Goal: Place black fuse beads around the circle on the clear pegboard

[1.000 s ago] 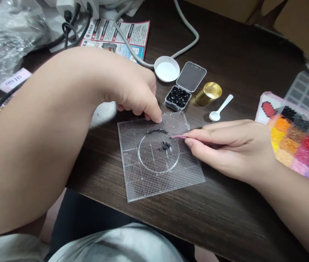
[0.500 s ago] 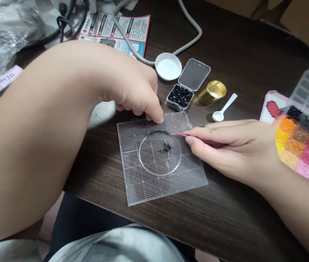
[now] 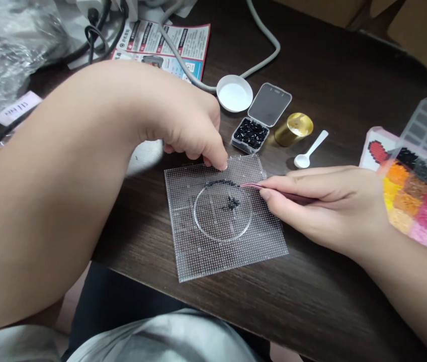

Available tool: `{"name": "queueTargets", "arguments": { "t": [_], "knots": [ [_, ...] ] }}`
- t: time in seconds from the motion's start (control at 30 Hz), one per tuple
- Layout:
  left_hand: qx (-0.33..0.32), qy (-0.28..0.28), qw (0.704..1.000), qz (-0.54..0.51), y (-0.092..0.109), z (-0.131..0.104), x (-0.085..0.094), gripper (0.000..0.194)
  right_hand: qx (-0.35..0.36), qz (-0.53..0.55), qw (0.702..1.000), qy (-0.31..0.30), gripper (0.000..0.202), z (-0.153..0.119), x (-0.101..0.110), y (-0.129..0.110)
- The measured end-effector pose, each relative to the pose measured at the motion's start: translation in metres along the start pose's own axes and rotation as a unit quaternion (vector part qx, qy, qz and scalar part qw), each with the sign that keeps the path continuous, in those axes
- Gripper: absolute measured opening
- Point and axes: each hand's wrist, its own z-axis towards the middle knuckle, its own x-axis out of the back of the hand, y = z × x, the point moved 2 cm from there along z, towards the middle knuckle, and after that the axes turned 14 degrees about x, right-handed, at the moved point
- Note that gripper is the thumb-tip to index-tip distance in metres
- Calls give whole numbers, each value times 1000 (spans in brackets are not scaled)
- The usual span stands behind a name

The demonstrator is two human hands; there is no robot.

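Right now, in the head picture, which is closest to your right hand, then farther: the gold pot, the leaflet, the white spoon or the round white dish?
From my right hand:
1. White spoon, just beyond it
2. Gold pot, behind the spoon
3. Round white dish, farther left
4. Leaflet, far left

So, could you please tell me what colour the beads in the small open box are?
The beads are black, seen best in the head view.
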Motion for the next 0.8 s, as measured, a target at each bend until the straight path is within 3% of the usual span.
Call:
{"name": "queueTargets", "arguments": {
  "t": [0.5, 0.8],
  "knots": [
    [-22, 0, 1000, -14, 1, -5, -1, 41, -9, 11, 1000, -2, 28, 3, -1, -2],
    [-53, 19, 998, -17, 1, -6, -1, 42, 22, 91, 995, -20, 28, 1, 1, 4]
  ]
}}
